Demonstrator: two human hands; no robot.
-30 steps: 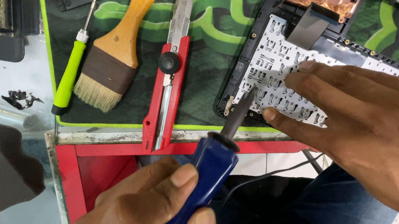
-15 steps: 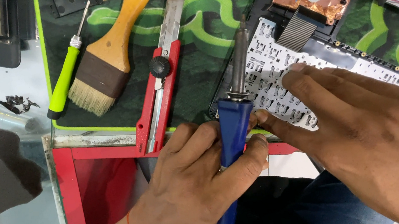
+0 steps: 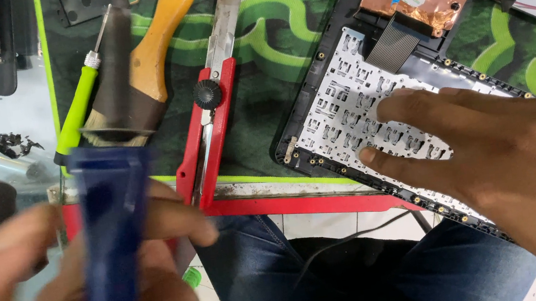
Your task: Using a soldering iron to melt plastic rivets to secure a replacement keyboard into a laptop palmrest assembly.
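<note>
The blue-handled tool (image 3: 113, 242) is being gripped in the closed left hand (image 3: 70, 283) while the keyboard backplate (image 3: 354, 117) is being steadied, best kept flat, under the open right hand (image 3: 514, 158).

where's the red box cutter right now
In the head view, the red box cutter lies on the green mat, left of centre, between the wooden-handled brush on its left and the opened laptop on its right.

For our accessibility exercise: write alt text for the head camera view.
The left hand grips a blue-handled tool while the right hand presses flat on an opened laptop's keyboard backplate. A red utility knife, brush and green screwdriver lie on the green mat.
</note>
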